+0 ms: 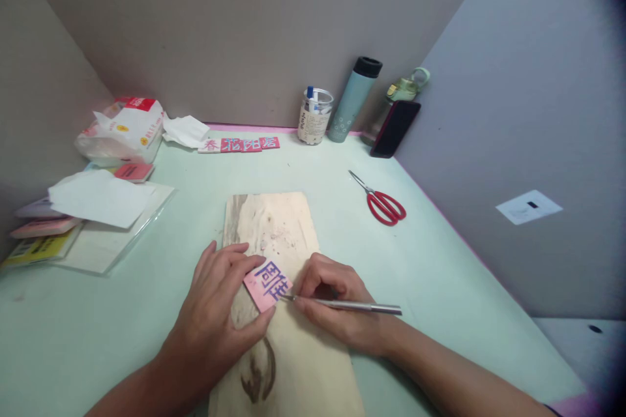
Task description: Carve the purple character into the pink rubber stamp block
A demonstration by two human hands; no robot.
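A small pink square block (262, 294) with dark blue Chinese characters lies tilted on a wooden board (288, 228). My left hand (220, 300) grips the block between thumb and fingers at its left and lower edges. In my right hand (337, 303) is a slim silver craft knife (362, 306), held like a pen. Its tip meets the block's right edge, by the blue strokes. Whether the blade is cutting in at this instant is too small to tell.
Red-handled scissors (386, 207) lie right of the board. Behind stand a pen jar (314, 118), a blue flask (355, 101), a green-lidded bottle (403, 90) and a leaning phone (396, 129). Carved character tiles (239, 145), a tissue pack (130, 130) and papers (102, 197) sit left.
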